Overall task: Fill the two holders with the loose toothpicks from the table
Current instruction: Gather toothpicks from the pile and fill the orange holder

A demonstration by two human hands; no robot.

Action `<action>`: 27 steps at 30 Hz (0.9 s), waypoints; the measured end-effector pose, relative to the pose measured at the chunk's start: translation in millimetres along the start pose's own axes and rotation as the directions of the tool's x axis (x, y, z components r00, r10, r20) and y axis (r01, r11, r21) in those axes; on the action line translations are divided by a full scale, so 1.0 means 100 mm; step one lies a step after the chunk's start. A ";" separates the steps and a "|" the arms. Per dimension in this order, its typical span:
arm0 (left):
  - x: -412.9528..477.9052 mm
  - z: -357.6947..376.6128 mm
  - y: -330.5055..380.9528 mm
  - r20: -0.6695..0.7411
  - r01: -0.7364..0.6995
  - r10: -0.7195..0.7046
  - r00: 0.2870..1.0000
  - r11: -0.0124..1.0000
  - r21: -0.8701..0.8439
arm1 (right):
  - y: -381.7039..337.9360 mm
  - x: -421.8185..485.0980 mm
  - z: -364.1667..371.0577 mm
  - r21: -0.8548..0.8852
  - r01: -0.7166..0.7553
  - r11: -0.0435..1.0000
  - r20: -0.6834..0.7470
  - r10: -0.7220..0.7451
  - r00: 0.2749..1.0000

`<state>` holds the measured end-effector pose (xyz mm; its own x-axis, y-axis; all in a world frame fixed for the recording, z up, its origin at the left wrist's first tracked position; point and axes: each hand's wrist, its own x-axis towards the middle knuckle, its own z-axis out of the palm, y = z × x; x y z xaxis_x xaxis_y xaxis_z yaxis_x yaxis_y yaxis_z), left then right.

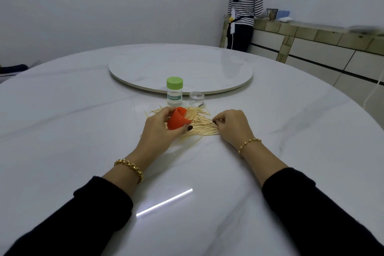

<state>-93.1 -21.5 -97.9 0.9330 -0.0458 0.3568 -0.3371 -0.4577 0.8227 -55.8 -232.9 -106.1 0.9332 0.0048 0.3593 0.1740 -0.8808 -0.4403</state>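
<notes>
The toothpicks [200, 128] are laid on the desk [83, 135] between the hands, pointed at the red cup [176, 120] gripped tipped by the left hand [159, 133], their right ends pinched by the fingers [218, 120] of the right hand [233, 125].

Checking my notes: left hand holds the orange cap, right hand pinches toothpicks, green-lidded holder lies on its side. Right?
No. The head view shows the green-lidded holder standing upright; left hand holds the orange cap, right hand pinches toothpicks.

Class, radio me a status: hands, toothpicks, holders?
Left hand grips orange cap. Right hand pinches toothpicks. Green-lidded holder closed, clear holder open. Nothing blocking.
</notes>
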 end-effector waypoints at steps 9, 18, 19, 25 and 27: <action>0.00 0.00 0.01 -0.005 -0.004 0.004 1.000 1.000 0.010 | -0.12 -0.03 -0.04 0.019 0.021 1.000 0.051 -0.022 0.998; -0.01 0.00 0.02 -0.003 -0.001 0.001 1.000 1.000 0.001 | -0.10 -0.05 -0.07 -0.093 0.024 0.995 0.002 -0.024 1.000; -0.01 0.00 0.01 -0.002 0.000 0.000 1.000 1.000 0.003 | -0.09 -0.04 -0.07 -0.097 0.024 0.995 0.004 -0.023 1.000; -0.01 0.00 0.00 0.005 0.003 -0.003 1.000 1.000 0.015 | -0.06 -0.02 -0.05 -0.085 0.014 0.996 -0.004 -0.015 1.000; -0.01 0.00 0.00 0.005 0.004 -0.004 1.000 1.000 0.010 | -0.06 -0.01 -0.06 -0.072 0.022 0.997 -0.031 -0.025 0.999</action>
<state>-94.0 -21.7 -97.9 0.9350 -0.0480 0.3513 -0.3319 -0.4669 0.8197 -59.5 -231.0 -98.9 0.9186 0.0121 0.3950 0.1718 -0.9124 -0.3716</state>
